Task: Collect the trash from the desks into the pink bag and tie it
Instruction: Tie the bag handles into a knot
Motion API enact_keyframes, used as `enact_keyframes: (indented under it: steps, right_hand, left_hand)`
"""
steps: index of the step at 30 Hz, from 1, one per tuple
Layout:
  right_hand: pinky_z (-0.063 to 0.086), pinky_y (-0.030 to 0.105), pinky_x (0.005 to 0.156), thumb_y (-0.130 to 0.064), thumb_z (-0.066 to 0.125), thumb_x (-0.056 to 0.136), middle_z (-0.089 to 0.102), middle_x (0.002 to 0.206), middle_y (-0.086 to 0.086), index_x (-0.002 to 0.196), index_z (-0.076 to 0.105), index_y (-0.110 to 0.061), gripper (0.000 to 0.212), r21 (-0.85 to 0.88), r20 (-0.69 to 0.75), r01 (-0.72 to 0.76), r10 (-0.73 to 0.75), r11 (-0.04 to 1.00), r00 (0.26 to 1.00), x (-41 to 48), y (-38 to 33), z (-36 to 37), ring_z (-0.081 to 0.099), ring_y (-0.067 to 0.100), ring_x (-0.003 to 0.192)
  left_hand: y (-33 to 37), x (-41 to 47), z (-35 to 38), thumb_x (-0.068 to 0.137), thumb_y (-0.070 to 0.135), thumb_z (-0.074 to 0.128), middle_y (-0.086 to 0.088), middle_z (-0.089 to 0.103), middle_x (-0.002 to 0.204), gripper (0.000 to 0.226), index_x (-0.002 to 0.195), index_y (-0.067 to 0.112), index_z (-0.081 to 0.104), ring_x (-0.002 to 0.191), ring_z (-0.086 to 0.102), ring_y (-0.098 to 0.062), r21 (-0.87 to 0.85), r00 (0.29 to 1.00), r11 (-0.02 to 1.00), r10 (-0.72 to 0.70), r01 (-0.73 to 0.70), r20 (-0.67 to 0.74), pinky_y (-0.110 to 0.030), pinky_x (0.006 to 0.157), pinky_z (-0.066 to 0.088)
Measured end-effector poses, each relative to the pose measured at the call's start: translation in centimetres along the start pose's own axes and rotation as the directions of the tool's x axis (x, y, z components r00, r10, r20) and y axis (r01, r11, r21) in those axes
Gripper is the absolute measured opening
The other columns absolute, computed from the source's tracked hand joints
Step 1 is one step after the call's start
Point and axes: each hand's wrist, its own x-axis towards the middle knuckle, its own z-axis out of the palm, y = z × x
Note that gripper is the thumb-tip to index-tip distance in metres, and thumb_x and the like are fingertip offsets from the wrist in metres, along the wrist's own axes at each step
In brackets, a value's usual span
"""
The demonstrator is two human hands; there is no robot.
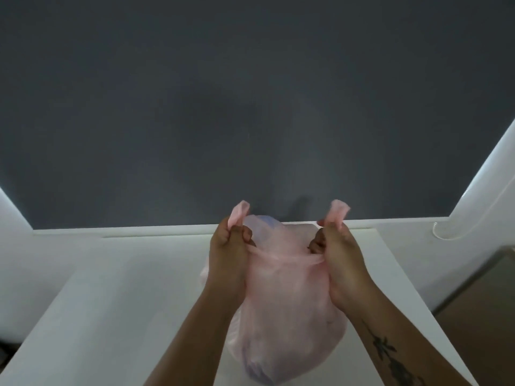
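A full, translucent pink bag [287, 302] rests on the white desk [125, 302] right in front of me. My left hand [227, 254] is closed on the bag's left handle, whose end sticks up above my fist. My right hand [340, 254] grips the right handle the same way. A twisted strand of pink plastic runs taut between the two fists across the top of the bag. Something bluish shows faintly through the plastic at the bag's top and bottom; the contents are otherwise hidden.
A dark grey partition panel [250, 107] rises behind the desk's far edge. White side panels flank it at left and right. A clear cable [446, 232] loops at the far right corner. A brownish surface [479, 302] lies beyond the desk's right edge.
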Motion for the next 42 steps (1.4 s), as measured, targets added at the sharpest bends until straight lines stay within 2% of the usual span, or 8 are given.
enact_keyframes:
  steps: [4,11,14,18,31,36,39,42]
  right_hand:
    - [0.056,0.025,0.067,-0.029,0.052,0.099,0.069,0.094,-0.001,0.126,0.061,-0.025,0.028,0.034,0.225,-0.084,0.075,0.996,0.971,0.4,0.2,-0.2,0.069,0.009,0.081]
    - [0.056,0.038,0.076,-0.058,0.042,0.096,0.076,0.082,0.003,0.102,0.057,-0.018,0.043,0.249,0.134,-0.138,0.107,0.959,0.985,0.9,0.1,-1.6,0.075,0.022,0.081]
    - [0.055,0.032,0.067,-0.042,0.045,0.101,0.053,0.056,0.000,0.092,0.054,-0.019,0.026,0.490,0.098,-0.170,0.140,0.855,0.985,1.0,0.0,-1.4,0.070,0.018,0.065]
    - [0.049,0.019,0.048,-0.026,0.042,0.104,0.028,0.048,-0.004,0.081,0.047,-0.016,0.025,0.677,0.093,-0.165,0.139,0.717,0.986,1.8,0.2,-0.5,0.034,0.010,0.039]
    - [0.059,0.036,0.071,-0.034,0.051,0.100,0.068,0.077,0.009,0.096,0.059,-0.015,0.021,0.464,0.157,-0.160,0.096,0.871,0.983,0.9,-0.2,-0.5,0.068,0.024,0.070]
    - [0.049,0.029,0.063,-0.039,0.040,0.103,0.037,0.052,-0.002,0.090,0.049,-0.017,0.028,0.273,0.036,-0.101,0.095,0.957,0.995,0.7,-0.2,0.2,0.045,0.013,0.046]
    - [0.042,0.029,0.061,-0.037,0.043,0.103,0.032,0.054,-0.005,0.083,0.051,-0.016,0.031,0.246,0.030,-0.115,0.111,0.963,0.993,0.7,-0.2,0.9,0.035,0.010,0.045]
    - [0.042,0.024,0.056,-0.030,0.052,0.098,0.043,0.053,-0.007,0.077,0.052,-0.021,0.023,0.111,0.152,-0.132,0.114,0.985,0.982,0.4,-0.4,0.8,0.046,0.006,0.045]
  left_hand:
    - [0.4,-0.7,1.2,0.082,0.076,0.056,-0.008,0.073,0.092,0.067,0.108,0.015,0.067,0.089,0.072,-0.022,-0.102,0.989,0.986,-0.123,0.131,0.083,-0.046,0.085,0.057]
    - [0.2,-0.9,-0.3,0.101,0.049,0.049,-0.001,0.074,0.084,0.038,0.103,0.016,0.069,0.073,0.071,-0.011,-0.188,1.000,0.982,-0.023,0.026,0.021,-0.027,0.069,0.056]
    - [0.7,-1.1,-0.7,0.098,0.057,0.044,-0.008,0.078,0.097,0.048,0.116,0.016,0.062,0.094,0.074,-0.018,-0.204,0.997,0.976,-0.062,0.069,0.039,-0.036,0.084,0.056]
    - [1.2,-1.1,0.2,0.100,0.052,0.049,0.005,0.044,0.058,0.039,0.089,0.016,0.058,0.054,0.057,-0.011,-0.414,0.980,0.889,-0.193,0.195,0.047,-0.028,0.065,0.053]
    - [1.2,-0.8,-1.7,0.084,0.073,0.054,-0.003,0.075,0.087,0.063,0.107,0.016,0.067,0.081,0.073,-0.019,-0.144,0.976,0.978,-0.124,0.151,0.178,-0.033,0.079,0.056]
    - [1.4,-1.7,-0.8,0.090,0.068,0.045,-0.009,0.073,0.078,0.059,0.073,0.019,0.072,0.075,0.073,-0.020,-0.213,0.983,0.971,-0.077,0.112,0.167,-0.032,0.069,0.060]
    - [1.8,-2.1,0.6,0.094,0.063,0.045,-0.010,0.063,0.055,0.058,0.094,0.009,0.066,0.047,0.056,-0.004,-0.295,0.986,0.943,-0.131,0.155,0.101,-0.022,0.056,0.058]
    - [1.2,-1.6,1.0,0.097,0.059,0.049,-0.030,0.056,0.116,0.067,0.142,0.010,0.045,0.084,0.071,-0.027,-0.222,0.988,0.963,-0.142,0.152,0.063,-0.027,0.073,0.059]
